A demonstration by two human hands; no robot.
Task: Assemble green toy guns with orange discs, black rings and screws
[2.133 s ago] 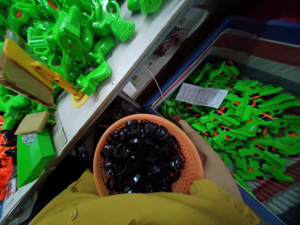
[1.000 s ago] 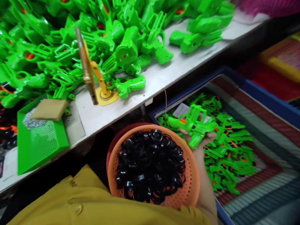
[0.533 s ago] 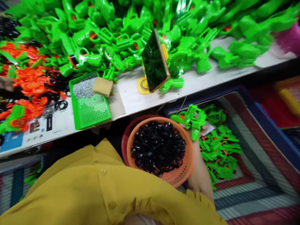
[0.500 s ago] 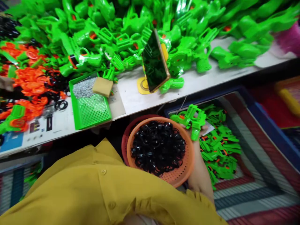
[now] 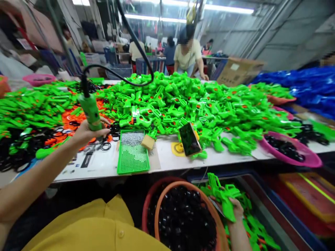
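My left hand (image 5: 87, 132) is closed around a green electric screwdriver (image 5: 89, 108), held upright over the table with its black cord rising from the top. The tip is hidden behind my hand. At lower right, my right hand (image 5: 237, 211) grips a green toy gun (image 5: 223, 197) beside the orange basket (image 5: 156, 212) of black rings. A green tray (image 5: 133, 167) holds many small silvery screws, with a tan block (image 5: 148, 142) on its right edge. Beyond it lies a large heap of green toy guns (image 5: 167, 94).
A phone (image 5: 190, 139) leans on a stand at the table's front. Orange parts (image 5: 72, 118) and black rings lie around my left hand. A pink basin (image 5: 311, 161) overhangs the edge at right. A co-worker (image 5: 188, 52) stands behind the heap.
The view has tilted up, showing the room. My left hand, at the left edge by the orange parts before, now holds the screwdriver. My right hand still holds the toy gun.
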